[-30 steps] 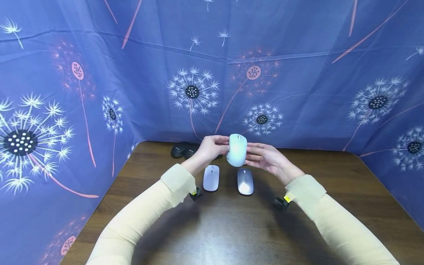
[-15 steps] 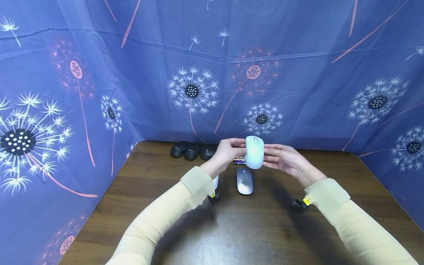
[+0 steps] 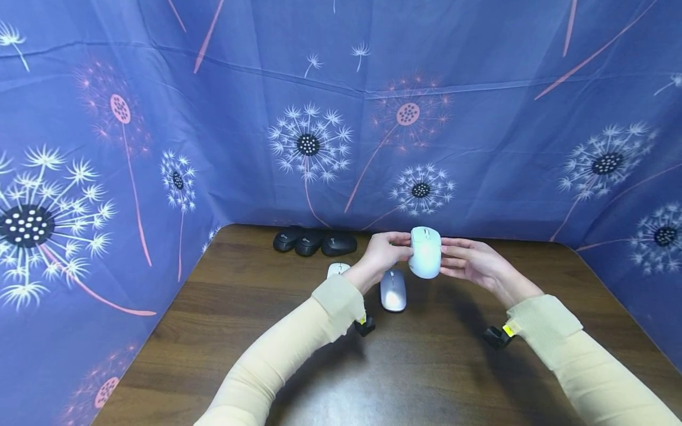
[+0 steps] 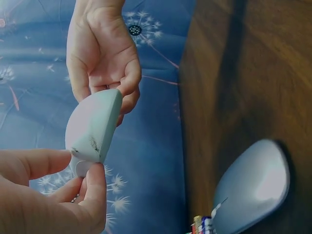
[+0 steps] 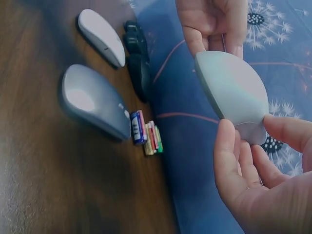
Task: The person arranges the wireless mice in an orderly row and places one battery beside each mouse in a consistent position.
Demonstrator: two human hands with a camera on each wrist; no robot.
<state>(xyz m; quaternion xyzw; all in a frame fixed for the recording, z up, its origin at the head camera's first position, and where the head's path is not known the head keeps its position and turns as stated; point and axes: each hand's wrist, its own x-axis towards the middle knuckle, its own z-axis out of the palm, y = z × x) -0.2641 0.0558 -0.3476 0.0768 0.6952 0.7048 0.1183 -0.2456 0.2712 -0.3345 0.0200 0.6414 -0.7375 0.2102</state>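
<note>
A pale mint-white computer mouse (image 3: pixel 425 253) is held up above the back of the table, its scroll wheel end pointing away from me. On its left side, my left hand (image 3: pixel 385 255) pinches it between thumb and fingers. My right hand (image 3: pixel 476 264) grips the opposite side with its fingertips. Dark smudges show on the shell of the mouse (image 4: pixel 95 129) in the left wrist view. Seen from the right wrist, the table lies well below the raised mouse (image 5: pixel 234 92).
A silver-grey mouse (image 3: pixel 393 293) lies below my hands on the wooden table (image 3: pixel 234 319). Left of it is a white mouse (image 3: pixel 337 269), partly behind my left wrist. Three black mice (image 3: pixel 339 243) line the back edge. Several batteries (image 5: pixel 138 127) lie beyond the grey mouse. Patterned blue cloth hangs behind.
Both hands have carried the pale mouse to the right and slightly toward me. The black mice at the back have come into fuller view, and my left wrist now partly covers the white mouse.
</note>
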